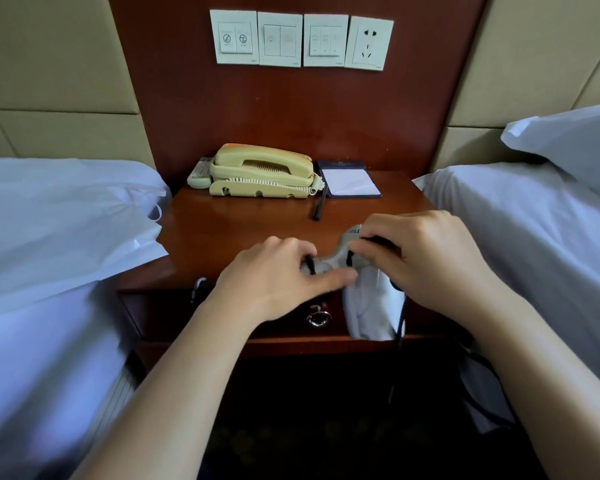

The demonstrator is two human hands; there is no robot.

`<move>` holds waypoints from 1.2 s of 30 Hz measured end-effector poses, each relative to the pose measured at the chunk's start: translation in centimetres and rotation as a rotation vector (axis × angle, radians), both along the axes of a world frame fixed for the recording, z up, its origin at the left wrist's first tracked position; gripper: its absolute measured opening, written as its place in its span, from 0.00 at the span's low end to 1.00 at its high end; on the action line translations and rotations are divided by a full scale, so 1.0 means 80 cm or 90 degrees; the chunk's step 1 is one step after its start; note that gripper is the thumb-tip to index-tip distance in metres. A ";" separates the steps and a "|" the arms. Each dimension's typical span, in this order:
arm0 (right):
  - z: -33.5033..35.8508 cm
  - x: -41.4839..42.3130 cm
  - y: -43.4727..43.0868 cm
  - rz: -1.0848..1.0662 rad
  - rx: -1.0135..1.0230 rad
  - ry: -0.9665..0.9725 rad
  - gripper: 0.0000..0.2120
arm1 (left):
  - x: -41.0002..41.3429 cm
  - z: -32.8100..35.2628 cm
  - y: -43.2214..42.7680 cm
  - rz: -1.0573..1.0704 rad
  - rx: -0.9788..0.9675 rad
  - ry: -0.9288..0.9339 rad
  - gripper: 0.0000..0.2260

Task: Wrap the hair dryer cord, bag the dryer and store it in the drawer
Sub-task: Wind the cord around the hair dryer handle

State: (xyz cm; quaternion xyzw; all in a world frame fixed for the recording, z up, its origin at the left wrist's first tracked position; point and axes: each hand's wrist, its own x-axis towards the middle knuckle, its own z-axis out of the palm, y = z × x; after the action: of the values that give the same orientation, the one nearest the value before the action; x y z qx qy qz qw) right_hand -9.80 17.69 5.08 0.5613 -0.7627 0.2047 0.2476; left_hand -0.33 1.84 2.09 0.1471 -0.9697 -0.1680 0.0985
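A small grey hair dryer (336, 254) is held over the front edge of the wooden nightstand (243, 220). My left hand (274, 275) grips its handle end, where a black cord (310, 265) crosses it. My right hand (426, 258) closes on the dryer's body and on cord turns. A white cloth bag (371, 306) hangs below my right hand, in front of the drawer (174, 310). A dark cord (400, 323) runs down beside the bag. The drawer is closed, and a metal ring pull (317, 318) hangs on its front.
A cream telephone (260, 171) and a remote (200, 173) stand at the back of the nightstand, beside a notepad (352, 181) and a dark pen (320, 204). White beds flank the nightstand; a white paper bag (94, 230) lies on the left bed. Wall switches and a socket (371, 43) are above.
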 end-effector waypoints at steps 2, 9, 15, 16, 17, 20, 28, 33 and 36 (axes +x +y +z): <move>-0.001 0.004 -0.003 -0.002 0.043 0.016 0.19 | -0.004 -0.002 0.005 0.003 -0.057 -0.040 0.33; 0.005 0.020 -0.008 -0.001 0.132 -0.102 0.13 | -0.012 -0.012 0.012 0.044 -0.115 -0.048 0.24; 0.010 0.007 -0.003 0.027 0.327 -0.337 0.16 | -0.003 -0.009 -0.006 0.047 -0.107 0.020 0.22; 0.009 0.004 -0.001 0.035 0.342 -0.411 0.15 | 0.000 -0.010 -0.011 0.054 -0.101 0.034 0.21; 0.008 0.001 0.001 0.044 0.351 -0.475 0.14 | 0.003 -0.011 -0.016 0.064 -0.097 0.045 0.20; 0.002 -0.010 0.006 0.084 0.360 -0.566 0.12 | 0.010 -0.012 -0.028 0.096 -0.095 0.053 0.19; -0.008 -0.010 0.010 0.233 0.360 -0.633 0.13 | 0.028 -0.015 -0.053 0.176 -0.054 0.109 0.21; -0.021 0.002 0.007 0.411 0.288 -0.732 0.12 | 0.036 -0.019 -0.062 0.215 -0.003 0.132 0.21; -0.027 0.003 0.005 0.480 0.175 -0.845 0.14 | 0.038 -0.021 -0.062 0.222 0.051 0.133 0.21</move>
State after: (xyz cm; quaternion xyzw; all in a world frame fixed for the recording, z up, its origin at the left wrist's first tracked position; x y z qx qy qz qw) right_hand -9.55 18.08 2.91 0.5681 -0.5275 0.4722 -0.4196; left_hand 2.74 -3.15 0.39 0.2981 -0.9069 -0.2009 0.2199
